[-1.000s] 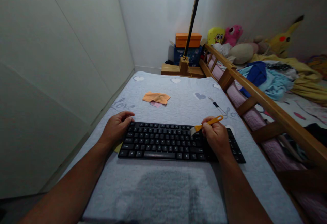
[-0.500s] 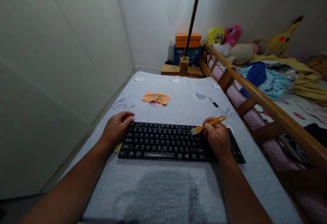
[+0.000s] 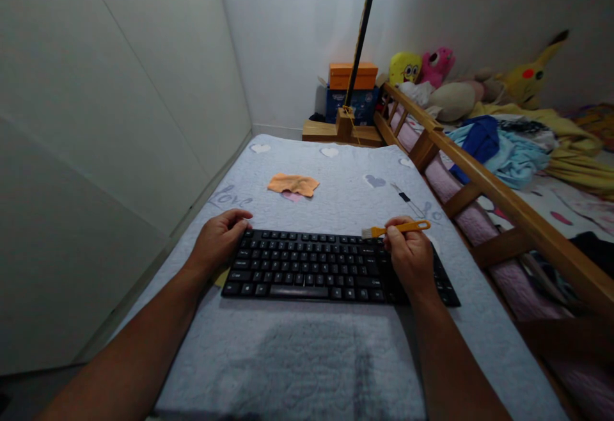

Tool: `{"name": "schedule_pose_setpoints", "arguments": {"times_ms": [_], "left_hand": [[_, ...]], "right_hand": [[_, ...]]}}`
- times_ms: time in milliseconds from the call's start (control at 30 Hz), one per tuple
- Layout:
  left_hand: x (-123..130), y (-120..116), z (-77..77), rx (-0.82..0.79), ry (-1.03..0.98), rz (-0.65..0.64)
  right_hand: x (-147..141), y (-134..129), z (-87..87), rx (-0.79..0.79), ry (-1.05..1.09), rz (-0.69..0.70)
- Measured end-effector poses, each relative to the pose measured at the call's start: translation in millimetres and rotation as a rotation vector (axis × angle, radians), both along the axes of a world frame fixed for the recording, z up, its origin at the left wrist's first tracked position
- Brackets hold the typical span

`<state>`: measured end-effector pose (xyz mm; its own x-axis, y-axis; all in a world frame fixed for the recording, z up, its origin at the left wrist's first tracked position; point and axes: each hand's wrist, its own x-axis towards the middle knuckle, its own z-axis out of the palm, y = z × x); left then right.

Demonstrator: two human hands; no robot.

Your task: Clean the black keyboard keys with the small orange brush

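Note:
A black keyboard [image 3: 307,267] lies flat on the blue quilted cover [image 3: 288,357] in front of me. My left hand [image 3: 221,238] is closed at its far left corner, the thumb against the edge and the fingers curled beyond it. Over the keyboard's right part, my right hand [image 3: 407,251] pinches a small brush [image 3: 407,226] by its orange handle. The pale bristles point left, at the top row of keys; whether they touch is hard to tell. Some number keys are hidden under this hand. Something yellowish [image 3: 221,278] peeks out beside the keyboard's left end.
Beyond the keyboard lie an orange cloth [image 3: 293,184] and, to the right, a thin tool with a black grip [image 3: 404,196]. A wooden rail [image 3: 503,216] runs along the right, with clothes and plush toys past it. A white panel [image 3: 119,152] stands at the left.
My right hand has shifted slightly right, and the brush has moved up and right from the keys toward the keyboard's far edge, now nearly level. My left hand has stayed put.

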<state>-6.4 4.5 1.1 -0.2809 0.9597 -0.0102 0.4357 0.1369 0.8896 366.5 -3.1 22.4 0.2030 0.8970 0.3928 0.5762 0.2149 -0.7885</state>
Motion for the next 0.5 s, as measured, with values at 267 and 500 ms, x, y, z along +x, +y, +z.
{"name": "schedule_pose_setpoints", "arguments": {"times_ms": [267,500], "left_hand": [[1.0,-0.4,3.5,0.004,0.023,0.003],[-3.2,1.6,-3.0,0.011,0.025,-0.009]], "right_hand": [[-0.3,-1.9,6.3,-0.019,-0.053,-0.026],[1.1,0.1,3.0,0.029,-0.099,-0.037]]}}
